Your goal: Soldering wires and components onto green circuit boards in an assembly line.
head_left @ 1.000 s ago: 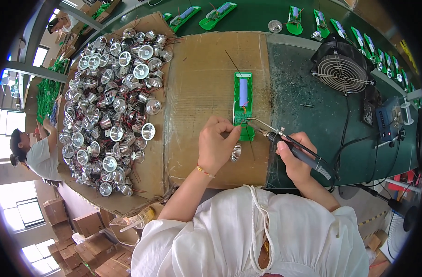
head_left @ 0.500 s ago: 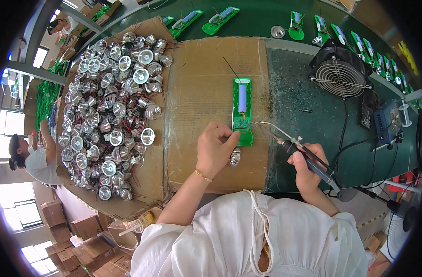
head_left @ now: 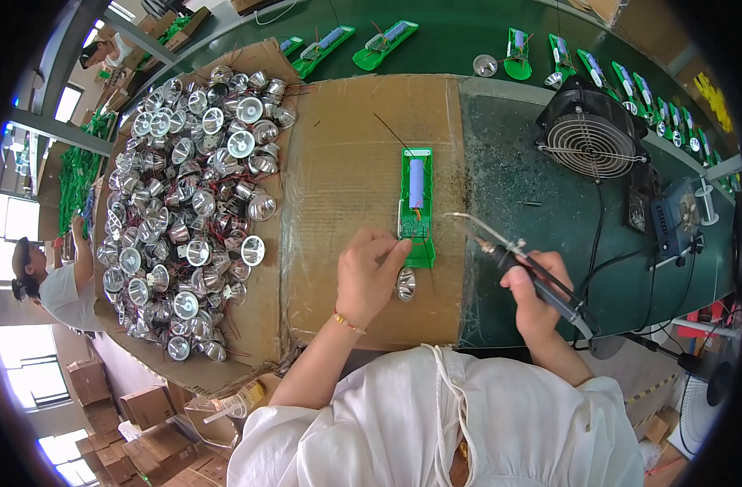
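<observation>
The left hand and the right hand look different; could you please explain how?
The left hand has its thumb at the green case's edge; the right hand grips a soldering iron. The left hand has a beaded bracelet at its wrist; the right hand shows none. Both are ungloved.

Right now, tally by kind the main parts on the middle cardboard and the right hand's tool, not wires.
Open green plastic housing: 1
Lavender cylindrical battery: 1
Green circuit board: 1
Silver conical reflector: 1
Black-and-grey soldering iron: 1
Total: 5
</observation>
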The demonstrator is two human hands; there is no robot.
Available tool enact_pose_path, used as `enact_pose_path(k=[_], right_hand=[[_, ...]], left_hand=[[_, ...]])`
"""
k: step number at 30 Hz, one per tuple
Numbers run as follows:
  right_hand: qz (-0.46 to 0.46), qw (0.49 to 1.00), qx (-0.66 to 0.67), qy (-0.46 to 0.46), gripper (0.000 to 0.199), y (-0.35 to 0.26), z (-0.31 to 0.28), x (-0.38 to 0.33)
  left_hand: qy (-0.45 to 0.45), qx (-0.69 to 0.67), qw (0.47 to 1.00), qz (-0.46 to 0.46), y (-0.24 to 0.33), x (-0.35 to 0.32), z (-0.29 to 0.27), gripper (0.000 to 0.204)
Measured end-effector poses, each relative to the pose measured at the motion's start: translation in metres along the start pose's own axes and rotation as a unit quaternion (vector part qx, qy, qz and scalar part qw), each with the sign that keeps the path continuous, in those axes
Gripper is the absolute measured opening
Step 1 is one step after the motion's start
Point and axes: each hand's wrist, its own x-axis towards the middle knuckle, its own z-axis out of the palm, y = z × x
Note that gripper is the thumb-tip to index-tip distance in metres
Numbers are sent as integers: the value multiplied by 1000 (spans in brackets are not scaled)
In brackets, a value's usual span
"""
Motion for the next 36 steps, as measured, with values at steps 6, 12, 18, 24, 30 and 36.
enact_pose_path(k=[6, 12, 18, 24, 30, 36], right_hand=[[63, 997, 43, -33, 18, 2, 16, 5], [104, 992, 26, -59, 15, 7, 22, 6], [110, 990, 46, -68, 15, 9, 28, 9], [143, 986, 63, -53, 15, 11, 29, 12], [133, 988, 59, -54, 15, 10, 30, 11], [101, 993, 38, -38, 14, 0, 25, 11]], left_hand=[[-61, 18, 998, -25, 6, 10, -8, 19], [-107, 26, 992, -67, 3, 17, -10, 21], [-113, 18, 990, -79, 1, 19, -10, 20], [-115, 15, 990, -78, 0, 18, -10, 20], [-136, 11, 988, -72, 0, 20, -13, 20], [-149, 5, 985, -85, 3, 22, -16, 20]])
